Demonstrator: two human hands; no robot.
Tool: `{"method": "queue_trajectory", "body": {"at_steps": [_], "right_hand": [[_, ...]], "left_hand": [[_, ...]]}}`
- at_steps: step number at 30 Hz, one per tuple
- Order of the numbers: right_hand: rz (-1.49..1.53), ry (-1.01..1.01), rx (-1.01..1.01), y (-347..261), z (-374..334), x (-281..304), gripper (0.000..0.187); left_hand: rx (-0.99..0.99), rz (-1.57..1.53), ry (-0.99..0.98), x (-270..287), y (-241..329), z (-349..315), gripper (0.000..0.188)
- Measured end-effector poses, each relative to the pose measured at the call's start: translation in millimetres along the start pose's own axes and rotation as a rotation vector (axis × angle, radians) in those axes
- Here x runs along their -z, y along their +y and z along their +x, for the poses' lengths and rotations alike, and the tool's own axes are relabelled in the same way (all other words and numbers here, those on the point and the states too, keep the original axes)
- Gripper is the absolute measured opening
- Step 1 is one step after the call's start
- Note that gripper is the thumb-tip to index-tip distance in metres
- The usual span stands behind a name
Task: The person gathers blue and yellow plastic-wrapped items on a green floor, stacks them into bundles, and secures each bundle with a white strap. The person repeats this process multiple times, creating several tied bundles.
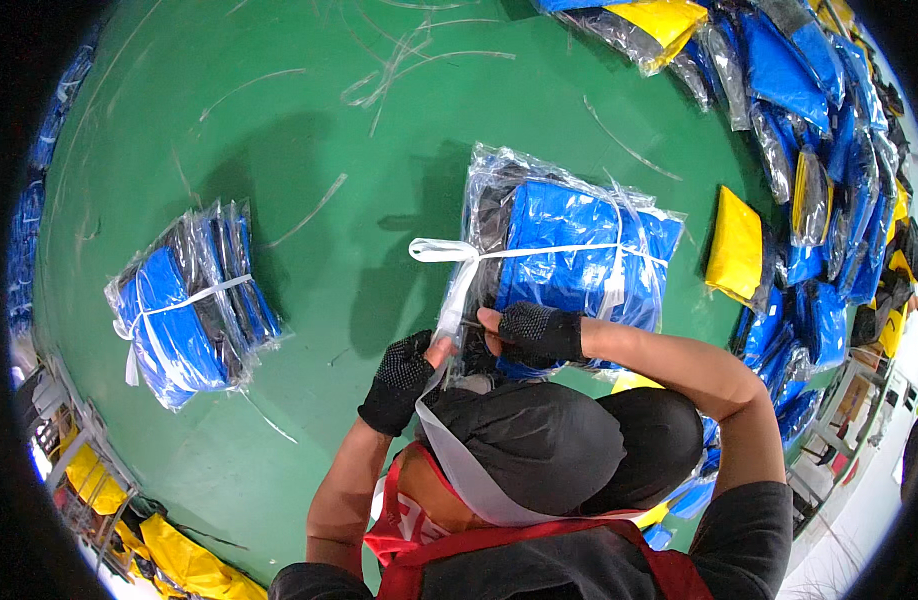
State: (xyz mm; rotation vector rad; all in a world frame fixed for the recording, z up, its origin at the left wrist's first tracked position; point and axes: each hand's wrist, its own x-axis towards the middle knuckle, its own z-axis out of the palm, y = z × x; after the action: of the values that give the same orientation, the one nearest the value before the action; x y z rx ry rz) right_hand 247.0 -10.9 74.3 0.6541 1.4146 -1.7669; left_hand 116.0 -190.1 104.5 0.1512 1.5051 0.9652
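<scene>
In front of my knees lies a bundle of blue and dark folded goods in clear plastic bags (564, 225). A white strap (461, 290) crosses it both ways, with a loop sticking out at its left side. The strap's tail runs down past my left hand (399, 382), which is closed on it with thumb and fingers together. My right hand (532, 333), close by at the bundle's near edge, has curled fingers; a thin dark bit shows near its fingertips, too small to name. Both hands wear black dotted fingerless gloves.
A second strapped blue bundle (184, 310) lies on the green floor (309, 180) at left. Heaped bagged blue and yellow goods (789, 80) line the right side, with a yellow pack (735, 240) nearer. Strap scraps (389, 75) are scattered farther off. Yellow goods (184, 555) lie at lower left.
</scene>
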Motion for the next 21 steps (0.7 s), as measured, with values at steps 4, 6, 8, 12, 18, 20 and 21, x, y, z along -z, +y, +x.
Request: {"method": "queue_trajectory", "body": {"at_steps": [4, 6, 8, 12, 18, 20, 21], "right_hand": [[0.011, -0.021, -0.272, -23.4, -23.4, -4.4, 0.065], [-0.031, -0.026, -0.152, -20.2, -18.8, -6.6, 0.065], [-0.065, -0.023, -0.031, -18.2, -13.5, -10.1, 0.066], [0.106, -0.003, 0.001, -17.6, -2.6, -15.5, 0.062], [0.132, 0.042, 0.02, -1.4, 13.6, -13.7, 0.055], [0.073, 0.006, 0.09, -7.9, 7.1, -13.1, 0.055], [0.162, -0.05, 0.12, -12.4, 7.8, -17.4, 0.056]], "left_hand": [[0.027, -0.057, 0.03, -0.2, -7.3, -5.8, 0.04], [-0.018, 0.01, 0.029, -2.1, -15.6, -2.0, 0.039], [-0.093, -0.011, 0.009, -6.2, -15.0, -4.3, 0.037], [-0.134, -0.092, -0.061, -4.0, -19.7, -0.1, 0.036], [-0.071, -0.143, -0.099, -2.7, -28.3, 11.5, 0.028], [-0.321, -0.038, -0.102, 4.8, -49.2, 22.4, 0.029], [-0.226, -0.138, -0.074, 5.6, -51.3, 21.3, 0.028]]}}
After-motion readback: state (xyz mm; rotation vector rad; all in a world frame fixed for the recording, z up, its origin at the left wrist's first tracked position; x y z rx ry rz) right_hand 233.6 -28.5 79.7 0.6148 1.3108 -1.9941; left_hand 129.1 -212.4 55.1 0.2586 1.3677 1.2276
